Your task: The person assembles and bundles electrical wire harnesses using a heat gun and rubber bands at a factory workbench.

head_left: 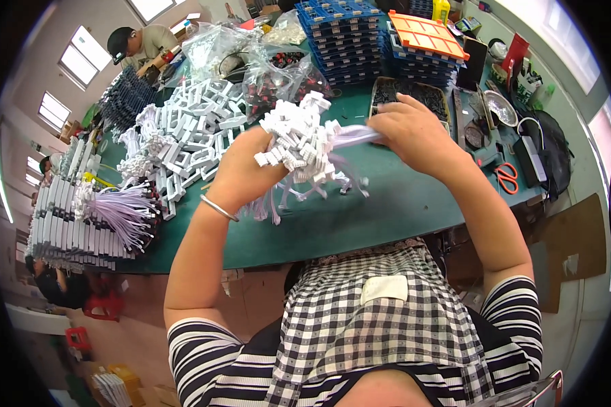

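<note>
Head view, items at hand. One thick bundle of thin white cables with blocky white plastic connectors (297, 139), held above the bench, a dark green work surface (400, 210). My left grip (241, 169): clamped around the bundle from its left, connectors massed on the far side, loose cable ends dangling on the near side, partly blurred. My right grip (414, 136): fingers together on a few pale strands (353, 136) drawn out to the right of the bundle.

Left, on the bench: heap of white rectangular plastic frames (200, 125); nearer, stacked rows of white bars (68, 227), a second white cable bundle (123, 209) lying on them. Far: tall stack of blue plastic trays (339, 47); to its right, orange plastic tray (426, 37) atop another blue stack. Right: shallow box of small black parts (414, 93), just beyond my right grip; orange-handled scissors (507, 178). Far left: one co-worker (153, 44), bent over the work.
</note>
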Tool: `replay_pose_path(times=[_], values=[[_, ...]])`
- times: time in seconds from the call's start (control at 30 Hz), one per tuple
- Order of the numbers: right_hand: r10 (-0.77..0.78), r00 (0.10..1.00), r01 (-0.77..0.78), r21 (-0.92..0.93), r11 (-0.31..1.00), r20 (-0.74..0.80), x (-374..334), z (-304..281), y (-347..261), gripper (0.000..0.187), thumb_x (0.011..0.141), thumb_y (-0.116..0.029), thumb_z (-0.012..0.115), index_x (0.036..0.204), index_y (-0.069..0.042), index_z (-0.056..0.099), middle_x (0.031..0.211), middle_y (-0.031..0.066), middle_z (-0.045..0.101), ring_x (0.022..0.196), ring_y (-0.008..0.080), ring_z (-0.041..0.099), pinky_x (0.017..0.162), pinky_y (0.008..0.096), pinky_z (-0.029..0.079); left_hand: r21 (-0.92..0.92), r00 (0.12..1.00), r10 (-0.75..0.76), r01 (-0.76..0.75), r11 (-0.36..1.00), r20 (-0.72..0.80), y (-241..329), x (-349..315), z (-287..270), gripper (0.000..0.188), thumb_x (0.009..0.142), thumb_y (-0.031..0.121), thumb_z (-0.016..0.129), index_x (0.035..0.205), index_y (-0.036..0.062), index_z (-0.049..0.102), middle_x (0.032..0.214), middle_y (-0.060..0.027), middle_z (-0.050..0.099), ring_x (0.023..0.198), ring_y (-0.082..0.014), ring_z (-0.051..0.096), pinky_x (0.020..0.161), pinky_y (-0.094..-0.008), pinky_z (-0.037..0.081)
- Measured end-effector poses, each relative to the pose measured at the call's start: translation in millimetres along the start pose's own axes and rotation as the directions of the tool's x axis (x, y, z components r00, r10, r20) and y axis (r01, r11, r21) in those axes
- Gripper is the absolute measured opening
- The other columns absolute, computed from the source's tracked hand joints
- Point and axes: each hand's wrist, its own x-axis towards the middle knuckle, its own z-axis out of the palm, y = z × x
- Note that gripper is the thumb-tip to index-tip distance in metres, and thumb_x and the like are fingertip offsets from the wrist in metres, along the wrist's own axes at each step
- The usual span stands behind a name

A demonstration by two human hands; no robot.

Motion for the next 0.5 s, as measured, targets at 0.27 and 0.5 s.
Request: replay_pose_path(times=[0.27,0.5], values=[[0.029,0.880,0.356,0.698,0.621,-0.474,71.0,-47.6,-48.8,0.062,0.091,-0.047,0.039,0.136,-0.004,0.034,0.139,0.0173,0.036,0.129,0.0315,0.033,0.107,0.0375,0.023,-0.632,0.990,0.101,-0.017,0.775,0.097,35.8,9.7,20.2,0.040,0.079,0.007,0.064,0.118,0.0041,0.053,0.118,-0.0085,0.056,0.106,-0.0191,0.054,0.093,-0.0319,0.042],[0.024,0.938,0.167,0.512,0.842,-0.344,86.2,-28.6,-86.5,0.060,0.090,-0.059,0.028,0.135,-0.021,0.039,0.138,0.0094,0.040,0.128,0.0332,0.033,0.107,0.0448,0.021,-0.587,0.995,0.101,-0.076,0.806,0.010,27.1,-6.0,27.6,0.057,0.072,0.014,0.072,0.123,0.0091,0.048,0.124,-0.0096,0.050,0.115,-0.0230,0.048,0.096,-0.0362,0.039]])
